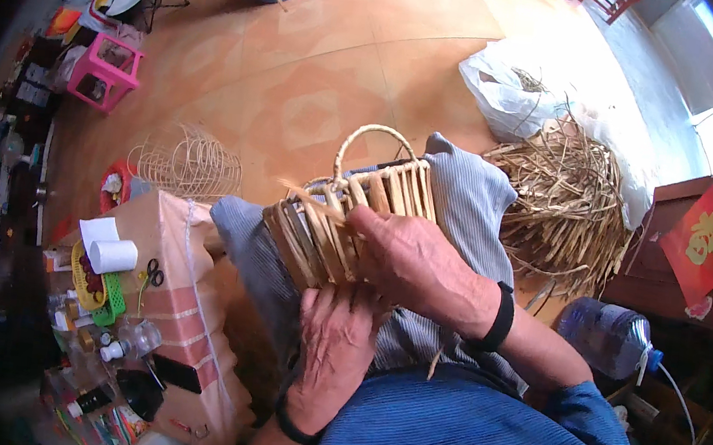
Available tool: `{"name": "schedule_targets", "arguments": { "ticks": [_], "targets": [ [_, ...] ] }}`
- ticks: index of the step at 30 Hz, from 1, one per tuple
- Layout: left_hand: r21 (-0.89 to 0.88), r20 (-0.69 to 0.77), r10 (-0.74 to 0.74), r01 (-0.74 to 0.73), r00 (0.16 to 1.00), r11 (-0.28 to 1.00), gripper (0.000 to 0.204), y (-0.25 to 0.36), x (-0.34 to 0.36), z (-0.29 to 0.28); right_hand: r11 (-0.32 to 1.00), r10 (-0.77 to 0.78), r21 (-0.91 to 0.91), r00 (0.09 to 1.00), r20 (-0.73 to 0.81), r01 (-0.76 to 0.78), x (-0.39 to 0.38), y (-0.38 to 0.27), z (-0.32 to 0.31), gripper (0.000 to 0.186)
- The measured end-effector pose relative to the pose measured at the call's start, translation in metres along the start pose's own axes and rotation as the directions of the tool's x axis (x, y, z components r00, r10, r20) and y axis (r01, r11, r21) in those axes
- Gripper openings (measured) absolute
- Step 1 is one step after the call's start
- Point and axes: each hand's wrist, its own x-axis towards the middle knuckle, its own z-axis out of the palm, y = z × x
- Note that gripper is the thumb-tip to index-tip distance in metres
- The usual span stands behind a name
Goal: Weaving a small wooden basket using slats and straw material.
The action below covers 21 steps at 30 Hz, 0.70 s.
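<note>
A small slatted basket sits over the person's lap on a grey striped cloth. Its long axis runs aslant, from near left to far right, and its arched handle points away from the person's body. The right hand comes over the near side, its grip closed on the slats around the middle; beside the thumb a tan strip sticks out to the left, though I can't tell whether it's pinched too. The left hand lies just below, fingers close together against the basket's near edge, tips partly hidden, so I can't tell how firmly that grip is closed. Scissors lie on the tabletop to the left; a heap of dry stalks spreads to the right.
</note>
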Motion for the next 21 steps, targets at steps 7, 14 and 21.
{"name": "schedule_targets", "arguments": {
  "ticks": [7, 14, 21],
  "targets": [
    [0.005, 0.008, -0.012, 0.012, 1.000, 1.000, 0.039, -0.005, 0.004, -0.004, 0.998, 0.056, -0.036, 0.998, -0.022, -0.056, -0.054, -0.024, -0.027, 0.037],
    [-0.010, -0.057, -0.009, 0.009, 0.998, 1.000, 0.060, 0.000, 0.002, -0.004, 0.112, 0.398, 0.987, 0.916, 0.058, -0.111, -0.065, 0.052, -0.029, 0.015],
    [-0.088, -0.188, -0.001, -0.016, 0.982, 0.996, 0.059, -0.008, -0.002, 0.005, -0.011, 0.342, 0.970, 0.911, 0.231, -0.242, -0.120, 0.081, 0.000, 0.022]
  ]
}}
